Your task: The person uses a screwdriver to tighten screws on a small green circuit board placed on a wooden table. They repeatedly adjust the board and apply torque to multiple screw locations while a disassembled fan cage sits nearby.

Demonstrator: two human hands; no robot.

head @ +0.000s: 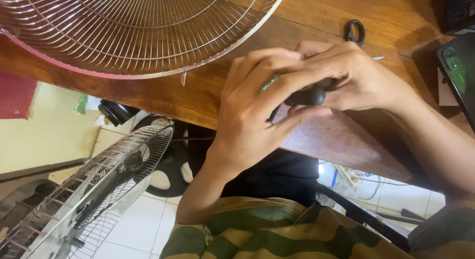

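Note:
My two hands meet over the front edge of a wooden table (341, 140). My left hand (252, 105) comes up from below, its fingers curled over a small black rounded object (308, 96). My right hand (358, 73) reaches in from the right and closes on the same object from above. Something green and glittery (270, 83) shows between my left fingers. Most of the black object is hidden by both hands, so I cannot tell what it is.
A round wire fan grille with a pink and white rim (123, 36) lies on the table at upper left. A fan with a metal grille (94, 189) stands on the tiled floor at lower left. Black scissors (355, 31) lie behind my hands; a black device (457, 71) sits at right.

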